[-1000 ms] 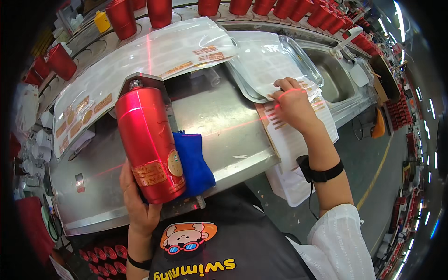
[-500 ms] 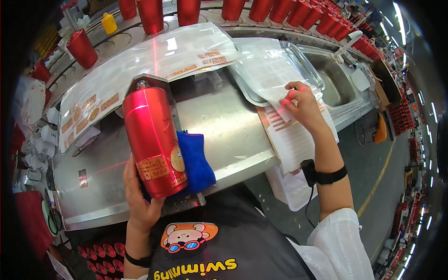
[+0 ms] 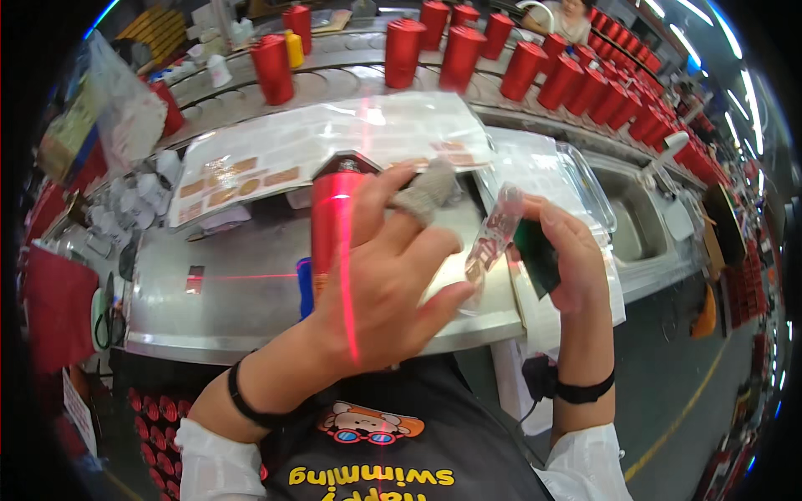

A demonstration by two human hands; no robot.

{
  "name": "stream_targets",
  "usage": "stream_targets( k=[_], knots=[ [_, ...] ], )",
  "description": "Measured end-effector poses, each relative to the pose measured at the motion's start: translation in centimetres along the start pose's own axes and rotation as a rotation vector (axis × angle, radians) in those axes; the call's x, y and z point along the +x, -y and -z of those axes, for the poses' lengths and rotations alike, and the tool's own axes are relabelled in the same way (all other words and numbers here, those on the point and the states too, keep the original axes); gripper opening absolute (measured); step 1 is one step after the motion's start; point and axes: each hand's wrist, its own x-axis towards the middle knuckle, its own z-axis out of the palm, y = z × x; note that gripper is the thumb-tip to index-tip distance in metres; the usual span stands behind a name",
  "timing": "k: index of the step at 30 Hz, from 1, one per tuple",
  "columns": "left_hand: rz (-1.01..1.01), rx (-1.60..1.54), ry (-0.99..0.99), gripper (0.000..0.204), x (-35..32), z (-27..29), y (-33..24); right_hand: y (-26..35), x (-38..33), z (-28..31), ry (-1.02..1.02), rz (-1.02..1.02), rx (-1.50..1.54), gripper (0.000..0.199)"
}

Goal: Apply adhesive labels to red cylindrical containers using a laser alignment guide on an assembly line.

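Observation:
My left hand (image 3: 380, 284) is raised with its fingers spread, holding nothing, and a grey fabric sleeve (image 3: 426, 192) covers one fingertip. Partly hidden behind it, a red bottle (image 3: 326, 221) lies in a dark angular holder (image 3: 344, 162). My right hand (image 3: 576, 250), to the right of the bottle, is closed on a clear strip (image 3: 493, 238) with reddish and gold printed motifs. That same hand also has a flat dark green piece (image 3: 536, 257) in its palm. Only an edge of the blue cloth (image 3: 306, 288) shows beside the bottle.
White sheets with gold decals (image 3: 334, 134) lie along the back of the steel table (image 3: 167, 309). A sink (image 3: 639, 217) is on the right. Red bottles (image 3: 462, 57) stand on the conveyor behind, with another person (image 3: 555, 21) beyond. A red laser line crosses the bench.
My left hand has let go of the bottle's base and risen in front of it. My right hand has come off the sheets with the clear strip and green piece. The view has shifted.

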Motion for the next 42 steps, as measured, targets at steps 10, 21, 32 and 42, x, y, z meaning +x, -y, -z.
stream_targets(
  k=[10, 21, 32, 42],
  knots=[
    [0.050, -0.060, -0.144, 0.011, 2.1, -1.6, 2.2, 2.3, -0.2, -5.1, 0.201, 0.271, -0.366, 0.039],
    [0.533, -1.189, -0.066, 0.021, 1.1, 0.7, 4.2, -2.2, 1.8, -6.1, 0.269, 0.316, -0.558, 0.020],
    [0.563, -0.991, -0.195, 0.018, -0.5, 0.5, 4.1, -2.3, 1.7, -6.9, 0.292, 0.360, -0.537, 0.013],
    [0.691, -1.265, -0.300, 0.019, -0.6, 0.2, 4.5, -4.1, 0.4, -10.0, -0.236, 0.941, -0.965, 0.035]
  ],
)
